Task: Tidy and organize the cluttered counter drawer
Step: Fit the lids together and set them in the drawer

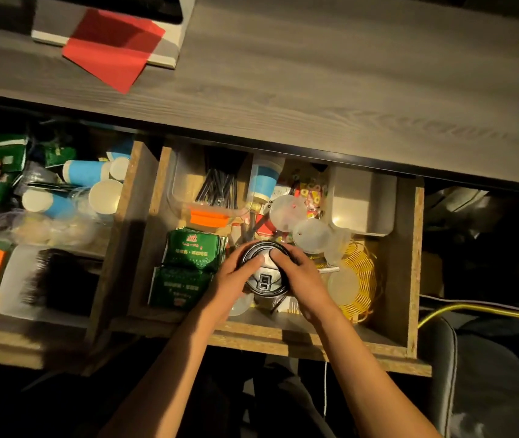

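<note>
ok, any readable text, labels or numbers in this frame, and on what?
None can be read.
Upper green foil packet in the open wooden drawer: a red logo and pale print, too blurred.
Lower green foil packet: pale print lines, too blurred.
Green packets in the left drawer: too small.
Black round lid stack, held by the left hand and right hand: no text shows.

I see both my left hand (236, 276) and right hand (299, 273) gripping a stack of black lids (264, 270) over the open drawer (283, 335), green packets (188, 263) just left.
</note>
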The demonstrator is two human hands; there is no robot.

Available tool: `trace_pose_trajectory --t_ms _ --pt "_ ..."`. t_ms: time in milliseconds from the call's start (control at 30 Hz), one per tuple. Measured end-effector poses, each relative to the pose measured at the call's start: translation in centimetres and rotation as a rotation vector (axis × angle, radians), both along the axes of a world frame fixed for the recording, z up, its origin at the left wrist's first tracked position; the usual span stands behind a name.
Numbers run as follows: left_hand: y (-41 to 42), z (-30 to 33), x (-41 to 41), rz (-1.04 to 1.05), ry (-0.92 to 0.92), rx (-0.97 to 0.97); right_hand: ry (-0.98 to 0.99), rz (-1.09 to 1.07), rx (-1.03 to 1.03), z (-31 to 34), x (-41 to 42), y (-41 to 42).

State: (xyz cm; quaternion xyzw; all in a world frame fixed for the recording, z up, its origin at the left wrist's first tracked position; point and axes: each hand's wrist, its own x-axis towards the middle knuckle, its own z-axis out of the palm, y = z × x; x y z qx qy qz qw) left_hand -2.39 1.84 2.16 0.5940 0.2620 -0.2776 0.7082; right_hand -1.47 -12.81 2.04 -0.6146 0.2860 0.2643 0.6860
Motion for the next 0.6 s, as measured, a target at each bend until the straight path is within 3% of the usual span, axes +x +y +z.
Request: trace_pose_trajectory --t_ms 167,600 --pt "1.7 0.3 0.6 0.173 -0.021 0.018 0.049 -0.001 0.021 -0.1 1.9 2.4" --pt "9.7 -0.7 2.5 0.178 -0.066 0.391 0.004 0.163 -0.017 -1.5 4.0 10.0"
